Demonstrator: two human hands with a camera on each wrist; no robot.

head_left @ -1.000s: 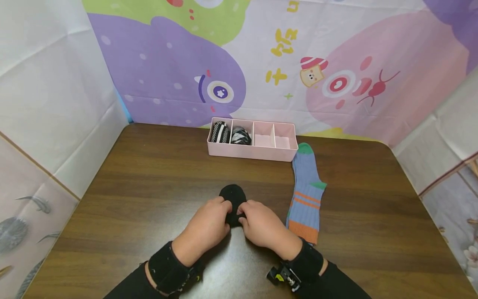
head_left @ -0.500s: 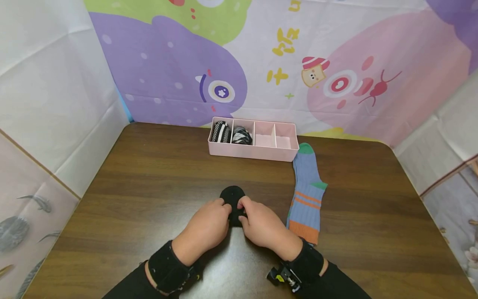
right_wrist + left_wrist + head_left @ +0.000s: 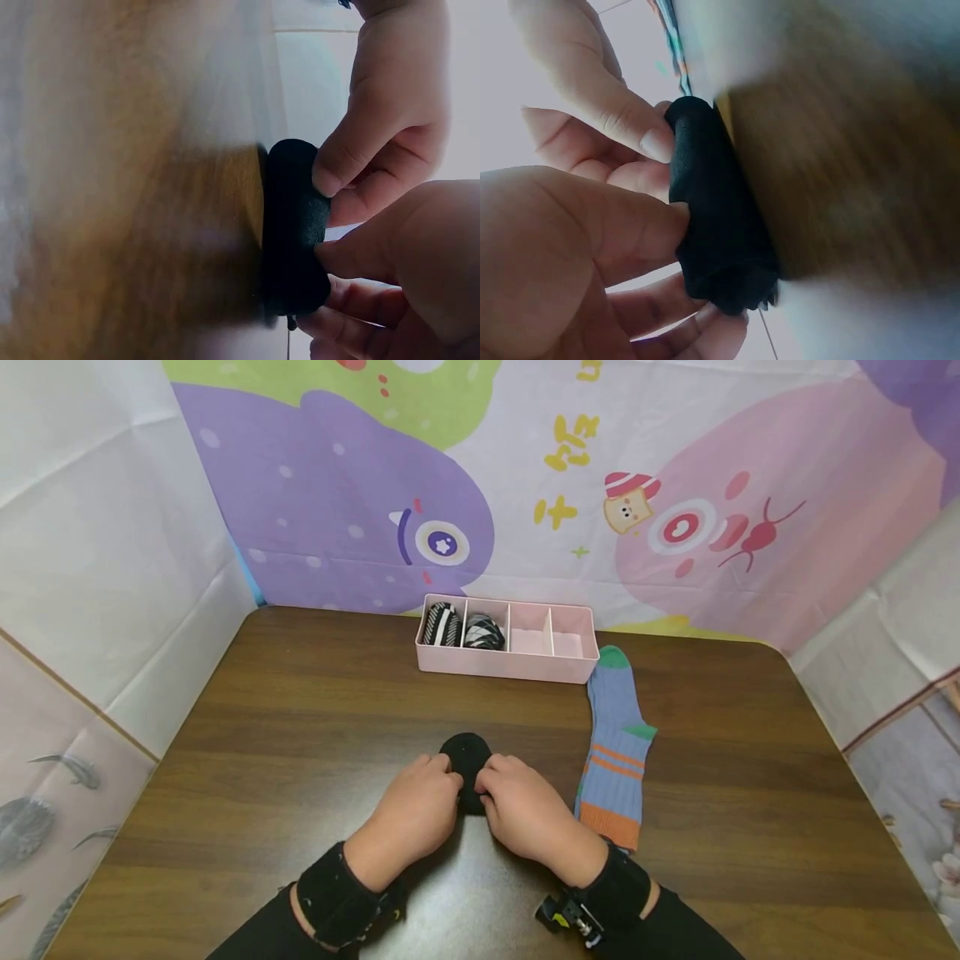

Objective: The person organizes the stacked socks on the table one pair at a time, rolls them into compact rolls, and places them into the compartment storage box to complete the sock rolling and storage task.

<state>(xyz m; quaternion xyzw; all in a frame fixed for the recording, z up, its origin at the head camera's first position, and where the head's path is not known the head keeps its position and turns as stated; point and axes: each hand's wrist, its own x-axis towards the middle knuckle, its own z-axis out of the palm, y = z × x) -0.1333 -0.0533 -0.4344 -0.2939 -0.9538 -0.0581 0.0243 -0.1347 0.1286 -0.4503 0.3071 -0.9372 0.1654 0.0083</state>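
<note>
Cloth (image 3: 467, 760), black and rolled, sat pinched in the grip of left hand (image 3: 416, 808) and right hand (image 3: 528, 810) near blue socks (image 3: 617, 747).

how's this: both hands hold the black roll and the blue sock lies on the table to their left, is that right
Not quite: the side is wrong. In the head view, the left hand and right hand do hold the black roll, but the blue sock lies on the table to their right.
</note>
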